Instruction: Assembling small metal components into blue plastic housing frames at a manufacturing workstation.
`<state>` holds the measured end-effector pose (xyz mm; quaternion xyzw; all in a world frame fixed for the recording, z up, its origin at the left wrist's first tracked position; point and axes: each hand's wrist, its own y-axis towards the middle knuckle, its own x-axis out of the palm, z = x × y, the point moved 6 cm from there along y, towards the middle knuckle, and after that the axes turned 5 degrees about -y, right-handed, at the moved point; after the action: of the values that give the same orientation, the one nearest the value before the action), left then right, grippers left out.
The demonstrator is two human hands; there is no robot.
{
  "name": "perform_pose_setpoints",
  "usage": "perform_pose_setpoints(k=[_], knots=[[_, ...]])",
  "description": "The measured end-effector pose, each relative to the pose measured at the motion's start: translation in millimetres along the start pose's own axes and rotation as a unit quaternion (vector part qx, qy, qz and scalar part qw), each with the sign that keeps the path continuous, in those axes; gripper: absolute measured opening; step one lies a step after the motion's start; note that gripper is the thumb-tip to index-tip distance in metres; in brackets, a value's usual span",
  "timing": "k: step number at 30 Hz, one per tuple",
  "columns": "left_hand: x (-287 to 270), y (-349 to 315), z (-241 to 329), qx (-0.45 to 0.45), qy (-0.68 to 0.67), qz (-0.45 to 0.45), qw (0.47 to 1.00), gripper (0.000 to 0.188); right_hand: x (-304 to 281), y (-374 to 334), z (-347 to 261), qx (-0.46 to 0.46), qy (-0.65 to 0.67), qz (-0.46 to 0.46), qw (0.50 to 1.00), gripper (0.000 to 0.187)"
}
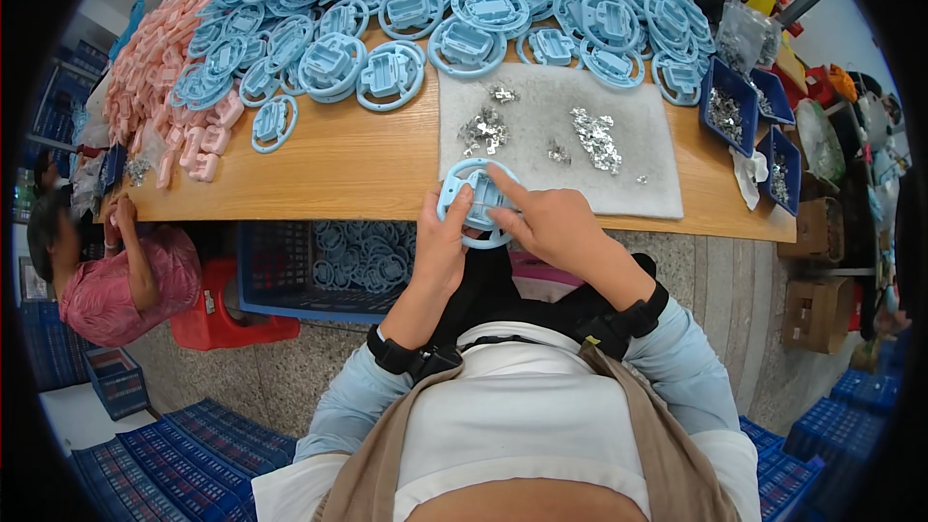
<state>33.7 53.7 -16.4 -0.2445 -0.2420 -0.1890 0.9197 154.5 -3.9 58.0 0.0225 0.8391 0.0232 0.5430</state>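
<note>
A light blue ring-shaped plastic part point(483, 191), like a toy steering wheel with a moulded centre, is held just over the table's front edge. My left hand point(438, 246) grips its left side, thumb on top and the other fingers mostly hidden beneath. From the right, my right hand point(559, 220) closes on the same part, with the index finger at its upper rim and the thumb near its lower right. Just beyond it, small shiny metal pieces point(596, 140) lie in several loose heaps on a white foam mat point(643, 116).
Many similar blue parts point(387, 75) are piled along the back, with pink plastic parts point(155, 87) to the left. Blue bins point(727, 108) of metal pieces stand at right. Below the table is a blue crate point(275, 275); another person point(130, 275) sits at left.
</note>
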Motion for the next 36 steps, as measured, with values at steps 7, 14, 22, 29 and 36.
perform_pose_setpoints(k=[7,14,22,29,36], knots=[[4,1,-1,0.016,-0.027,-0.006,0.999,0.038,7,-14,4,0.021,-0.013,0.074,0.997,0.047],[4,-1,-1,0.023,-0.021,0.009,0.999,0.038,14,-14,-2,0.033,-0.037,0.057,0.997,0.051],[2,-4,-3,0.062,0.043,0.018,0.997,0.037,18,-8,-28,0.031,-0.175,0.002,0.984,0.055],[9,-9,2,0.052,-0.007,0.015,0.998,0.034,8,-10,-16,0.006,-0.118,0.022,0.993,0.053],[18,-10,7,-0.055,-0.087,-0.060,0.993,0.034,10,-5,38,0.152,0.331,0.086,0.927,0.033]])
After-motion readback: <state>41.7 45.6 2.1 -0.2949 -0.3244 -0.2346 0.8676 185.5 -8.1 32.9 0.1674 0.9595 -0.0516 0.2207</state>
